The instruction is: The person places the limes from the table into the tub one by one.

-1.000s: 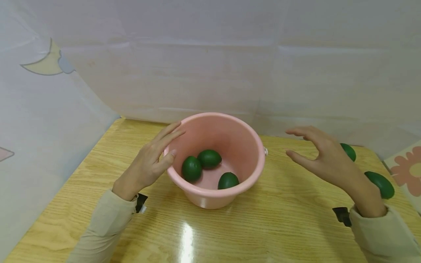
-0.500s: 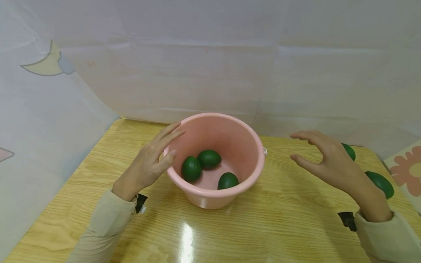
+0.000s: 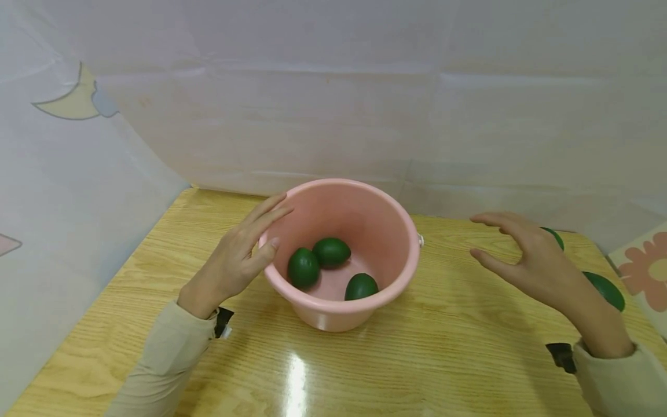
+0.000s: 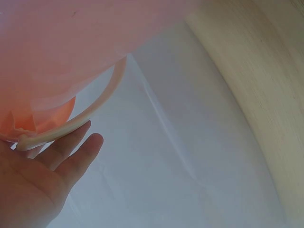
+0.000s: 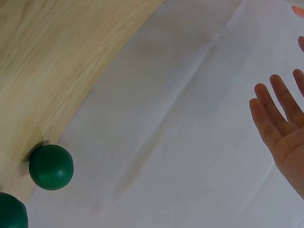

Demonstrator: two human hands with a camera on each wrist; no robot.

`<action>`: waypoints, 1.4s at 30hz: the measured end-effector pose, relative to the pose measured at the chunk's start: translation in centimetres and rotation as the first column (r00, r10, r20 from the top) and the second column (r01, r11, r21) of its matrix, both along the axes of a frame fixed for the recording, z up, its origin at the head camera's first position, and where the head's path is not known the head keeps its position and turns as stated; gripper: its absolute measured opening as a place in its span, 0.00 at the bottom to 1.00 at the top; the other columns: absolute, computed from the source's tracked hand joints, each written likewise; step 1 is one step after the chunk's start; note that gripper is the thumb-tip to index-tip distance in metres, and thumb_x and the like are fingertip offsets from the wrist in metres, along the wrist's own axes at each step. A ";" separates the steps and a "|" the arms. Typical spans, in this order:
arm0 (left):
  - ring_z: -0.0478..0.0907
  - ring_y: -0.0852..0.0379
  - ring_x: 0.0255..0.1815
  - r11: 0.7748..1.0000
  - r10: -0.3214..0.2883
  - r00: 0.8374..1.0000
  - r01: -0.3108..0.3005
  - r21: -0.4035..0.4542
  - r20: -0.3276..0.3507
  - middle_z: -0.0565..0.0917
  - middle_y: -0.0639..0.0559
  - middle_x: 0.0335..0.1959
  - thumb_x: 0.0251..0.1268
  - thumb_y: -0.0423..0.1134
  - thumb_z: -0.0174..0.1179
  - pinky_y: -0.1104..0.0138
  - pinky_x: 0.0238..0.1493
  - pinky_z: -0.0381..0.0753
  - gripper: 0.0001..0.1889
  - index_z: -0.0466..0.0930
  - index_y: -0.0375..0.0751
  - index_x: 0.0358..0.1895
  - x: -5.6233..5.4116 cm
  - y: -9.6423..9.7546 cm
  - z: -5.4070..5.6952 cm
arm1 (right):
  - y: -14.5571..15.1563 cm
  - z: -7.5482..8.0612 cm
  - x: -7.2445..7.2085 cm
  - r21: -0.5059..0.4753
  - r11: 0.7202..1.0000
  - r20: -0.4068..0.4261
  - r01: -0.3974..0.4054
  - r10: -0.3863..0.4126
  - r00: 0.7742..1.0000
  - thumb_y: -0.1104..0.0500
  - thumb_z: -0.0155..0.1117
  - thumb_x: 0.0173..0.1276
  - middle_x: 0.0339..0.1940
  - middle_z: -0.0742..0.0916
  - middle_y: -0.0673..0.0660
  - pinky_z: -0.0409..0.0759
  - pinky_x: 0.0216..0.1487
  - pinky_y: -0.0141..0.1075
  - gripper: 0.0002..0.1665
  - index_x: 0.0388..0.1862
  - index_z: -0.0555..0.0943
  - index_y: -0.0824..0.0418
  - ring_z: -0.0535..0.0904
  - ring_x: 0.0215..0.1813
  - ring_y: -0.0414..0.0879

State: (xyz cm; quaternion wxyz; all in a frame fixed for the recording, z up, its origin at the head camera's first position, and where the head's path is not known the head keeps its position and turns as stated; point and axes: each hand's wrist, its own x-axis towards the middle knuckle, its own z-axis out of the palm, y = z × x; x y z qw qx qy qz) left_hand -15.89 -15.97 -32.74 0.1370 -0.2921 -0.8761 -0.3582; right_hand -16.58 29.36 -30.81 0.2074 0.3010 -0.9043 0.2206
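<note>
A pink bucket stands on the wooden table in the head view. Inside it lie three dark green, egg-shaped fruits like avocados. My left hand rests at the bucket's left rim, fingers and thumb extended over it. In the left wrist view its fingers lie beside the pale bucket handle. Away to the right, my right hand hovers with thumb and fingers spread, holding nothing. Behind it, one green fruit is mostly covered by the hand; another is partly hidden by the wrist.
The wooden table runs back to a pale cloth backdrop, which also rises along the left side. A printed flower shows on the cloth at the right. Two green fruits appear near the table's edge in the right wrist view.
My right hand has drifted right and slightly toward me, away from the bucket, covering more of the fruit behind it. The left hand, bucket and fruits inside have stayed put.
</note>
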 end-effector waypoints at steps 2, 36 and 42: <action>0.58 0.48 0.79 1.000 -0.001 1.000 0.001 0.000 -0.002 0.58 0.53 0.80 0.68 0.39 0.50 0.40 0.68 0.65 0.29 0.66 0.49 0.74 0.0 0.0 0.0 | 0.2 -0.1 0.1 -0.002 1.000 0.016 0.008 -0.008 1.000 0.66 0.79 0.49 0.60 0.83 0.59 0.61 0.56 0.14 0.39 0.64 0.78 0.57 0.64 0.62 0.18; 0.59 0.49 0.78 1.000 -0.007 1.000 0.007 0.006 0.000 0.58 0.53 0.80 0.71 0.43 0.48 0.40 0.69 0.64 0.28 0.66 0.49 0.74 -0.1 0.1 0.0 | 3.8 -1.6 0.6 0.051 0.992 0.066 0.115 -0.118 0.991 0.62 0.78 0.53 0.61 0.82 0.61 0.58 0.53 0.14 0.38 0.65 0.77 0.58 0.73 0.58 0.38; 0.59 0.49 0.78 1.000 -0.003 1.000 0.003 0.002 -0.005 0.58 0.53 0.80 0.71 0.43 0.48 0.41 0.70 0.64 0.28 0.66 0.49 0.74 -0.1 0.1 -0.1 | 4.2 -1.8 0.9 0.036 0.991 0.077 0.125 -0.128 0.989 0.63 0.78 0.52 0.61 0.81 0.60 0.53 0.54 0.10 0.37 0.64 0.78 0.57 0.65 0.60 0.22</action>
